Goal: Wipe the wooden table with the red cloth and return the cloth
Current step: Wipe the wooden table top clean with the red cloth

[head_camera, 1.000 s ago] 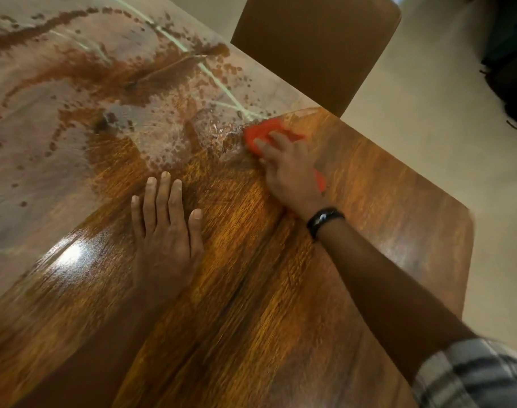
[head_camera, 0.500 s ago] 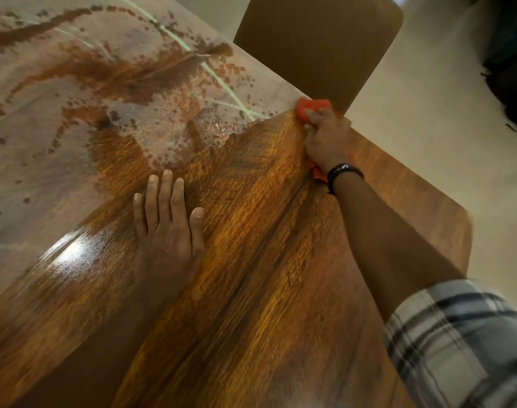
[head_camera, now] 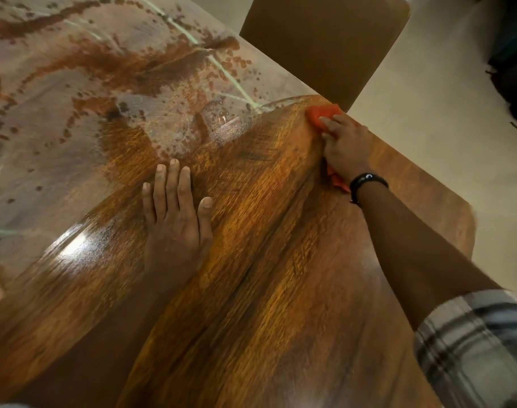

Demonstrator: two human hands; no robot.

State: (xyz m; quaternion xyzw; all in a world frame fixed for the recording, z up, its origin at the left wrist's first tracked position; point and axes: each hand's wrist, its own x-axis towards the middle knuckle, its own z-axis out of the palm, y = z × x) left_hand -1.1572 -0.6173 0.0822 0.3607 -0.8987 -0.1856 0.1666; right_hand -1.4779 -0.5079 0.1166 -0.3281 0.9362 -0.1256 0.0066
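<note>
The person leans over a glossy wooden bench with strong orange-brown grain. The right hand is stretched out to the far right edge of the bench, palm down on the red cloth. The fingers are curled loosely over the cloth and press it against the wood rather than pinching it; a bunched part of the cloth sticks out beyond the fingertips, right at the bench edge, and a smaller corner of it shows under the heel of the hand near the wrist. A black wristband circles that wrist, and farther back along the bare forearm a rolled-up plaid sleeve fills the lower right of the view.

The left hand lies flat on the bench near the middle, fingers straight and close together, thumb out to the side, with nothing under it or in it. It is well apart from the cloth.

Beyond both hands, the far left part of the bench is covered by a pale wet film, broken up by darker brown streaks, blotches and scattered droplets. The edge of that film runs diagonally between the left hand and the cloth. The wood nearer the person looks shiny and free of film, with a bright glare spot to the left of the left hand.

A brown chair back stands just beyond the far edge of the bench, close to the cloth, on a pale floor.
</note>
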